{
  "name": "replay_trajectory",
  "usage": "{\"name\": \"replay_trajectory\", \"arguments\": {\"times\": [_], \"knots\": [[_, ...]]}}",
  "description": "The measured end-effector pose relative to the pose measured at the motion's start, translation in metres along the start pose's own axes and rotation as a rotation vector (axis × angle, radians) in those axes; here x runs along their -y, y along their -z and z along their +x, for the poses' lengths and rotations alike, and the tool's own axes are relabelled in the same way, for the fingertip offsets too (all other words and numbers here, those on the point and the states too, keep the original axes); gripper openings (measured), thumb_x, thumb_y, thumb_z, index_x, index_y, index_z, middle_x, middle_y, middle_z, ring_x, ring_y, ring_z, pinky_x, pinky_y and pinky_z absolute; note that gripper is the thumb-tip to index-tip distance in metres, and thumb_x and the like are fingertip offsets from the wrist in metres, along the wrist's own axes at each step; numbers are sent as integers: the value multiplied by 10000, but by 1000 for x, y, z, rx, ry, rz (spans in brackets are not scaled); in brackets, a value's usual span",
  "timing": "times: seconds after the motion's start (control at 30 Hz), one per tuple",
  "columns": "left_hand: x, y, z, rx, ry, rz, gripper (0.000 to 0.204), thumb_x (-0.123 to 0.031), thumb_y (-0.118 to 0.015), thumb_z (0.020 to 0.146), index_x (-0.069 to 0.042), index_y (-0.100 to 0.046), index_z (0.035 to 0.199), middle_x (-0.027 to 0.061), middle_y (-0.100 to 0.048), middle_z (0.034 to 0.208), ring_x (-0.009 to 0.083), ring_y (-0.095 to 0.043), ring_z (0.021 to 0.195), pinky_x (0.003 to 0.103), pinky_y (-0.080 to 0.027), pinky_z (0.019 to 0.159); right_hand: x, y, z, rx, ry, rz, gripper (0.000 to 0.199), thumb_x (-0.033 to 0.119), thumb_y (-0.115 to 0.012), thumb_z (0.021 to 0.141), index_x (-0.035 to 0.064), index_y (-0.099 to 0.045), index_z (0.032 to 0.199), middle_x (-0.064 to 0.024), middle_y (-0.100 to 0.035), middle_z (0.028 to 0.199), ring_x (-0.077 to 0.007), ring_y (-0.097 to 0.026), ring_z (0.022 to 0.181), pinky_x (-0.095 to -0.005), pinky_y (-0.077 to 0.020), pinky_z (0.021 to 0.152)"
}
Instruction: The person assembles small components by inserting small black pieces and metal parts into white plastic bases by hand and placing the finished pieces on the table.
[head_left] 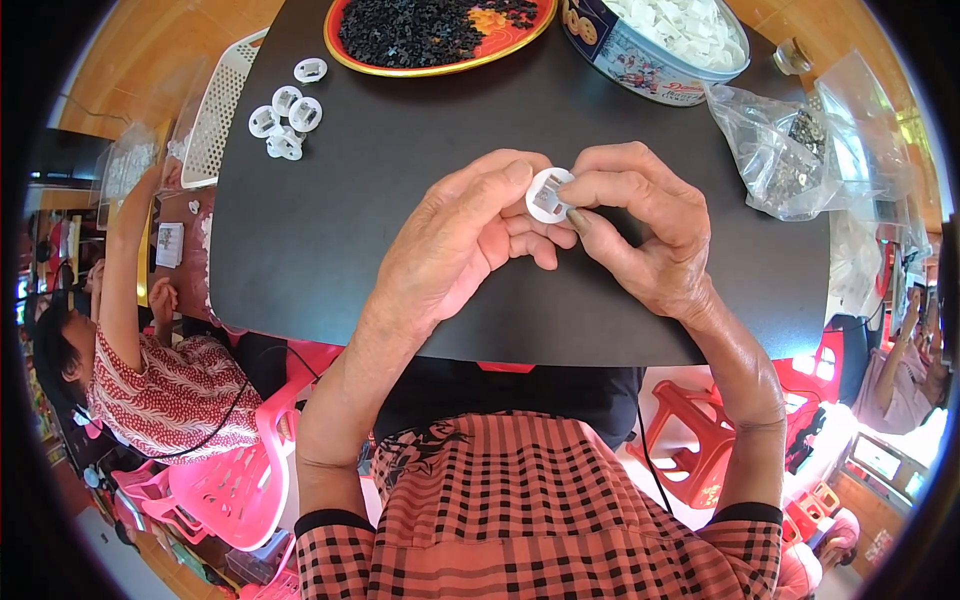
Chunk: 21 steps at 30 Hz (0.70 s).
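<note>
Holding a round white disc (541, 203) over the dark table (310, 235), facing its inset side upward. Curling the left hand (462, 222) around its left rim, pinching its right rim with the right hand (648, 232).

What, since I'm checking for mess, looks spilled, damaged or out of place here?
Nothing looks plainly spilled or damaged. Slightly untidy: a clear bag of metal parts slumps at the right edge of the black table. The white disc, partly covered by the left hand and right hand, shows no visible break.
</note>
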<state>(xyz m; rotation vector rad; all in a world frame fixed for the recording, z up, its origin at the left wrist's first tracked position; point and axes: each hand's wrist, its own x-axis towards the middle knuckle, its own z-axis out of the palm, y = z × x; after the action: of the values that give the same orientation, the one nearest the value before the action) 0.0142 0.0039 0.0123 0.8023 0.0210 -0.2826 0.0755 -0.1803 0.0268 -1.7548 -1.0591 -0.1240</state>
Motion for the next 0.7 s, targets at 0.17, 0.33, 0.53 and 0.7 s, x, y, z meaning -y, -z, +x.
{"name": "replay_trajectory", "arguments": {"times": [0.17, 0.33, 0.53, 0.7], "knots": [[0, 2, 1, 4, 5, 19, 350, -234, -418, 996, 56, -490, 1179, 164, -618, 988, 258, -645, 872, 337, -541, 673, -1, 1, 1, 2, 10, -15, 232, -61, -681, 734, 48, -664, 939, -89, -628, 936, -178, -616, 789, -282, -509, 681], [0, 3, 2, 9, 13, -34, 347, -233, -420, 996, 56, -496, 1172, 176, -623, 992, 269, -647, 881, 342, -543, 679, 0, 0, 1, -20, 15, -13, 244, -64, -677, 728, 46, -665, 945, -88, -621, 945, -178, -618, 793, -282, -510, 690], [-1, 2, 2, -44, -54, -32, 342, -237, -455, 984, 59, -515, 1143, 197, -628, 1013, 240, -646, 889, 330, -549, 723, 3, 2, 1, -45, 0, -116, 298, -53, -691, 683, 55, -660, 958, -76, -616, 904, -191, -612, 807, -291, -507, 697], [0, 0, 2, -54, -65, 6, 335, -241, -505, 958, 54, -522, 1115, 195, -629, 1018, 225, -639, 916, 322, -545, 767, 1, -3, 2, -62, 33, -132, 320, -38, -719, 654, 79, -662, 947, -40, -618, 856, -185, -599, 793, -298, -498, 693]]}}
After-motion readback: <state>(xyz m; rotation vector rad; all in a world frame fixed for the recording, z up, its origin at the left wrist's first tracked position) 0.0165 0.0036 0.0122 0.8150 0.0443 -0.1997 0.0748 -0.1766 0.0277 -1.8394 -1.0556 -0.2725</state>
